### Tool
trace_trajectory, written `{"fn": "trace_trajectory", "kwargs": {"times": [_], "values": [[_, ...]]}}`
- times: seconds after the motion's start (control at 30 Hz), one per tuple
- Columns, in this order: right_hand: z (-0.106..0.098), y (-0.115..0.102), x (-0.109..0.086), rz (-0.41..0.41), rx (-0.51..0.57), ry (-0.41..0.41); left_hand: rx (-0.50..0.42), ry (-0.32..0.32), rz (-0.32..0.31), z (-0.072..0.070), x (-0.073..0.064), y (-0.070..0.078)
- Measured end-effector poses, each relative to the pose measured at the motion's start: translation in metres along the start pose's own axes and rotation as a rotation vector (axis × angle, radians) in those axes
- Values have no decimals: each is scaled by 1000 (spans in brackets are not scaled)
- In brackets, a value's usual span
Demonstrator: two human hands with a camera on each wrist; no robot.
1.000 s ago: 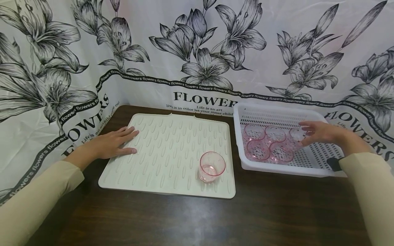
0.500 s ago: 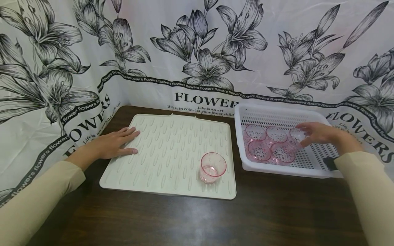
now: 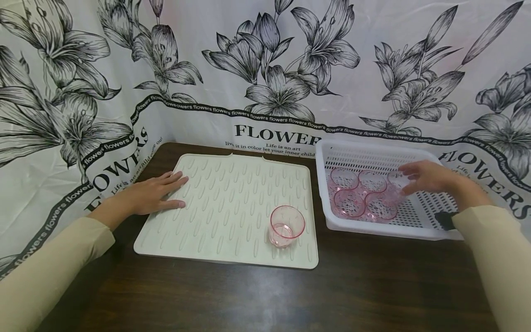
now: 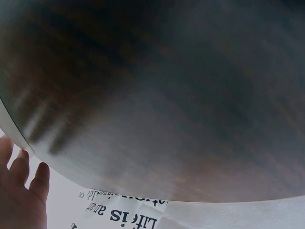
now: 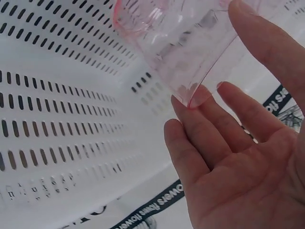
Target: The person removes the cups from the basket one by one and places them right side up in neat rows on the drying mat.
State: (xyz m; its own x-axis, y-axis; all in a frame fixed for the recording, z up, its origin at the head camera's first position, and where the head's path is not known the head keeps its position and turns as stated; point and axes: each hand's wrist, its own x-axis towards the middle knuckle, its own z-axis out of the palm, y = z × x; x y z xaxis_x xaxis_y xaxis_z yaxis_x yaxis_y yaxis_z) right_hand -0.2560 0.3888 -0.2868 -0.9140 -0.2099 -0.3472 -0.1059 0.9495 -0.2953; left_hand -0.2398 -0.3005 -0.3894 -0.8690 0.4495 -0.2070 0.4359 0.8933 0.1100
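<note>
My left hand rests with fingers spread on the left edge of a cream drying mat with raised oval ridges. In the left wrist view, only the fingers show, at the lower left corner. A clear tumbler with a pink rim stands upright on the mat's right part. Inside the white basket, my right hand holds a pink-tinted tumbler between thumb and fingers. The right wrist view shows that tumbler tilted, its edge against the fingers.
The white perforated basket stands right of the mat. Several more pink tumblers sit close together in its left half. Behind everything hangs a white floral cloth. The dark wooden table extends in front.
My right hand has risen slightly, and the tumbler at its fingers has shifted a little left. The left hand, mat and the tumbler on it stay put.
</note>
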Motion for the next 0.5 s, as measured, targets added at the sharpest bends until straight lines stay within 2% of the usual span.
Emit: {"fn": "trace_trajectory", "kwargs": {"times": [0.3,0.5], "values": [[-13,-13,-10,2,-50,124,-4,1,11,-1,0,1],[-20,-16,-17,19,-17,188,6,5,14,0,0,-1]]}}
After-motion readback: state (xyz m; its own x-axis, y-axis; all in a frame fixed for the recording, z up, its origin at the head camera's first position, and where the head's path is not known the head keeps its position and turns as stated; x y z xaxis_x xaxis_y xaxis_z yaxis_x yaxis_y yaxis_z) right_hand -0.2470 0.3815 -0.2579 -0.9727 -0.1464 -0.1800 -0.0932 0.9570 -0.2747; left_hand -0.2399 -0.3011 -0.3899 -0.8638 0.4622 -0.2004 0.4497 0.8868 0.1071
